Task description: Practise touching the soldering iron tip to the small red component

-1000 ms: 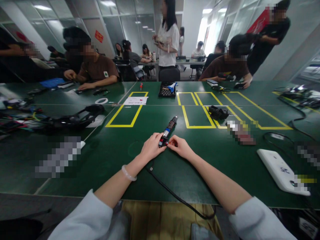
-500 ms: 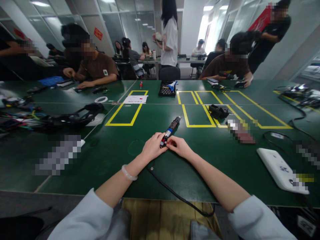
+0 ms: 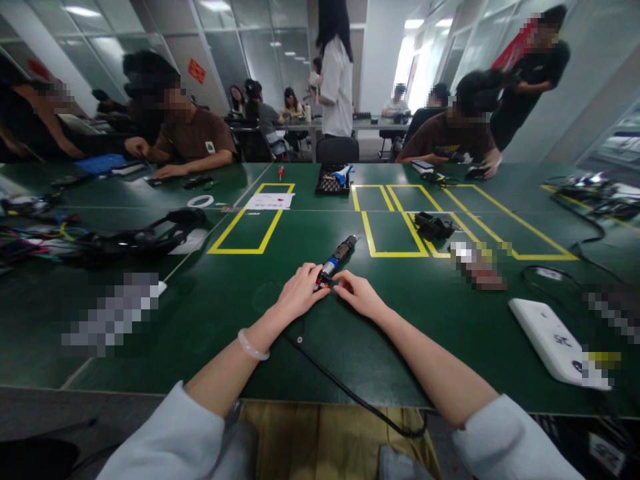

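On the green table lies an electric screwdriver (image 3: pixel 339 257) with its casing off, showing blue, silver and red inner parts and a thin bit pointing away from me. My left hand (image 3: pixel 299 293) is closed over its near end, covering part of it. Close beside that end, my right hand (image 3: pixel 364 295) has thumb and forefinger curled together near small red and orange parts. Whether anything is pinched between those fingertips is too small to tell. A black cable (image 3: pixel 340 381) with a small ring at one end runs below my hands and over the table edge.
Yellow tape rectangles (image 3: pixel 397 254) mark the table. A black part (image 3: pixel 434 225) and a white power bank (image 3: pixel 543 333) are to the right, wires and black housings (image 3: pixel 150 233) to the left. Farther back stands a black tray (image 3: pixel 332 181). Co-workers sit across.
My left hand and the screwdriver have shifted slightly left and nearer. My right fingertips have come a little away from the screwdriver's near end.
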A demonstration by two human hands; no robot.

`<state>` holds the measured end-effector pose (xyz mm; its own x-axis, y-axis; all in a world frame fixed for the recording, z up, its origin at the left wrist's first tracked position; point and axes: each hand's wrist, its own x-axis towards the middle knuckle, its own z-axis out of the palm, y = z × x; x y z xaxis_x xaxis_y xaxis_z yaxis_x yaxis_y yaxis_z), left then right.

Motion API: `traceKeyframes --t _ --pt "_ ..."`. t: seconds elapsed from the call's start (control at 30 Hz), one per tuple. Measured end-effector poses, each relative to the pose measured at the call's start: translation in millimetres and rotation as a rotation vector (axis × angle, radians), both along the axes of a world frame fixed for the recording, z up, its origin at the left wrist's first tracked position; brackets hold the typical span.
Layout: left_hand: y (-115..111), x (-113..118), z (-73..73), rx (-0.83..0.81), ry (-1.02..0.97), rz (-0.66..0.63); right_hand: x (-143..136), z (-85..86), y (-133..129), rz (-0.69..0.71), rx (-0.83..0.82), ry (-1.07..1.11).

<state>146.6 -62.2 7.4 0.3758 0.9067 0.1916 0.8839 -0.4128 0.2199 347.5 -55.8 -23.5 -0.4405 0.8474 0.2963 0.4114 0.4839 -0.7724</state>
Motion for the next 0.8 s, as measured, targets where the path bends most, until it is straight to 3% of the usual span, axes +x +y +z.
traceKeyframes --t 0.2,0.53,0.67,0.8 --pt "18.9 -37.5 4.3 -0.054 0.066 0.173 3.2 0.4 0.7 0.0 0.006 -0.007" --pt "53.3 -150.6 -0.2 -0.062 0.184 0.543 3.9 2.2 -0.4 0.004 -0.013 -0.013" --pt "53.1 -167.6 0.4 -0.043 0.203 0.65 3.6 3.2 -1.3 0.01 -0.019 -0.024" --pt "50.1 -163.1 3.0 0.053 0.213 0.654 3.1 3.0 -0.8 0.013 -0.015 -0.034"
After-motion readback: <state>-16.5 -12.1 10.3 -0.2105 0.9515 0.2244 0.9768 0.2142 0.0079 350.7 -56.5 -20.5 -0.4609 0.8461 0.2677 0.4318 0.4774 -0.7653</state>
